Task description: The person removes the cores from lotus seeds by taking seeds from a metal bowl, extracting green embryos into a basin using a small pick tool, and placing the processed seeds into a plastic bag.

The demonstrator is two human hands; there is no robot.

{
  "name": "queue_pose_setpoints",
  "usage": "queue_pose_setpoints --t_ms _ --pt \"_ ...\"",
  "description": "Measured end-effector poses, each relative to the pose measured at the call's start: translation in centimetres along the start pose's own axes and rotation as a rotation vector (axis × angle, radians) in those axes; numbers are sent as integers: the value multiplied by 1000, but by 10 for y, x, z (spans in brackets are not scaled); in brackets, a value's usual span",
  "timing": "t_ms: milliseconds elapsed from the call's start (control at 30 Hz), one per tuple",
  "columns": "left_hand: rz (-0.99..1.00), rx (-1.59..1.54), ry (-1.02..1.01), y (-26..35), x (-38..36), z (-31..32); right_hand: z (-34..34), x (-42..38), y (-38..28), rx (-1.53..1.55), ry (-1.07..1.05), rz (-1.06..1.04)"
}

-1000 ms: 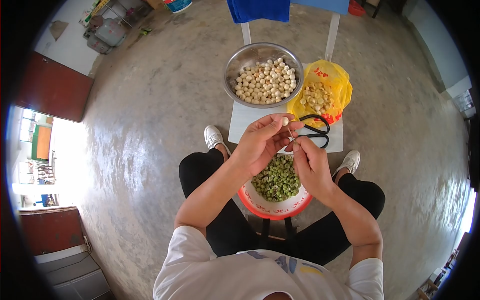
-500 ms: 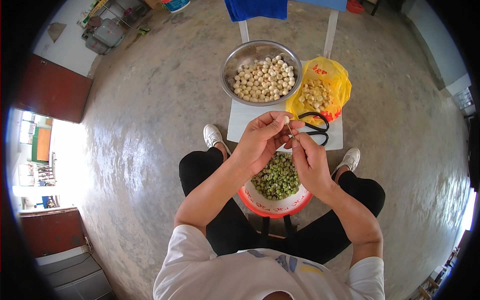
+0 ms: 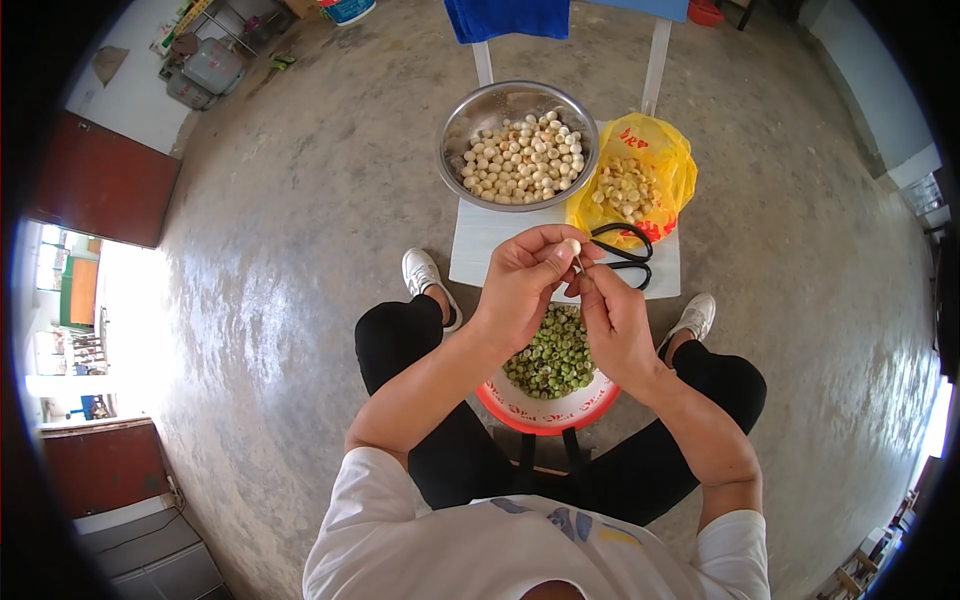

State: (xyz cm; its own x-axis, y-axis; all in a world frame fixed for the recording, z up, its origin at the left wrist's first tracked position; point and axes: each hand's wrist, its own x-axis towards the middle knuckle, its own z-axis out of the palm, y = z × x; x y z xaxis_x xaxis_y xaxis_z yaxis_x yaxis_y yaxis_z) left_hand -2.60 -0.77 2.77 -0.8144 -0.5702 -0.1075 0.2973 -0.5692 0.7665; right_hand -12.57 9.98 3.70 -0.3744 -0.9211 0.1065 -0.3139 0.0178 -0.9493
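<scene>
My left hand pinches a pale round seed between thumb and fingertips. Close against it on the right, my right hand is closed on a thin metal pick whose tip is at the seed. Both hands are above a red-rimmed white basin that holds green pieces. Beyond them, a steel bowl full of pale round seeds stands on a white surface. To its right lies a yellow plastic bag with pale pieces in it. Black-handled scissors lie just beyond my right hand.
The white stool or chair seat carries the bowl, bag and scissors. A blue cloth hangs behind it. My shoes stand on the concrete floor on both sides. Gas cylinders are at the far left.
The fingertips of my two hands have come closer together, and less of the pick shows between them. The whole view has shifted slightly.
</scene>
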Motion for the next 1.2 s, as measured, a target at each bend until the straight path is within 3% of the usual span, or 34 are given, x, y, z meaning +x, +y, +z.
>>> queue_pose_setpoints --t_ms 367,467,767,933,1200 --pt "31 55 -10 14 -7 11 -7 2 -3 -88 -22 -113" --pt "101 57 -129 10 -6 5 -3 0 -1 -71 18 -162" --pt "127 45 -198 1 -10 13 -7 -4 -1 -35 32 -188" --pt "155 162 -200 6 -10 14 -10 -3 -9 40 16 -100" --pt "329 487 -114 17 -13 14 -17 -4 1 -167 99 -353"
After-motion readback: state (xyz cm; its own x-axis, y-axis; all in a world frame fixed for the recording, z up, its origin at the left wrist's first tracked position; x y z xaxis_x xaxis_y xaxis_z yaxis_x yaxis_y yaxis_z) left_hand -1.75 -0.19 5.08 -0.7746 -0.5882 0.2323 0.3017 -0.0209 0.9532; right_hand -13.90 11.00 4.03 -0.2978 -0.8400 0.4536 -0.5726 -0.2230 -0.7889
